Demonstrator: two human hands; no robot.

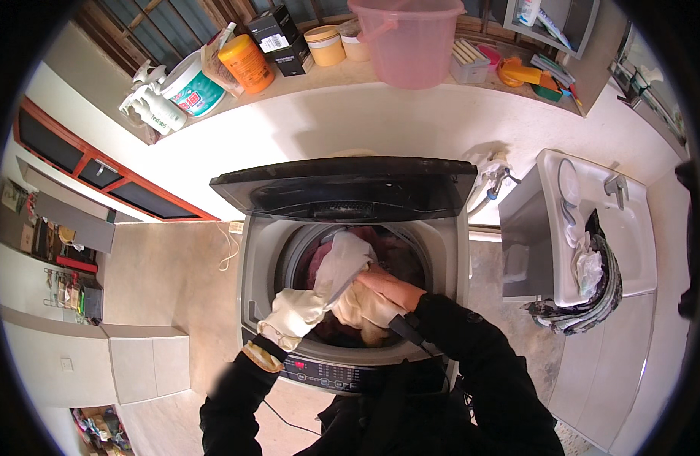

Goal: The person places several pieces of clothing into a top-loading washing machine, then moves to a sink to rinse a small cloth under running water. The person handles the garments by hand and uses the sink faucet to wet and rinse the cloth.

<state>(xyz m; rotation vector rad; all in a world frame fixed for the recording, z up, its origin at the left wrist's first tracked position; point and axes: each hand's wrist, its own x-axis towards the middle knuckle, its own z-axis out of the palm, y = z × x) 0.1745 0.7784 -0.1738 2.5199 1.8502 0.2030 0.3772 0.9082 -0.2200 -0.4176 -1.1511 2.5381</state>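
Note:
A top-loading washing machine [458, 245] stands before me with its dark lid [344, 188] raised. Over the left part of the drum opening is my left hand [295, 313], wholly covered by cream-white cloth; its fingers do not show. My right hand [375, 279] reaches into the drum opening among a pale garment [344, 262] and cream cloth [361, 308]; its fingertips are hidden by fabric. Pinkish-red laundry [321, 256] lies deeper in the drum. A dark strap or device hangs at my right wrist. The control panel [327, 373] shows a lit red display.
A white washbasin [638, 245] with a patterned cloth [609, 285] over its edge stands at the right. Beside the machine is a wall tap [498, 182]. The ledge behind holds a pink bucket [409, 45], spray bottles [156, 108] and an orange tub [246, 62].

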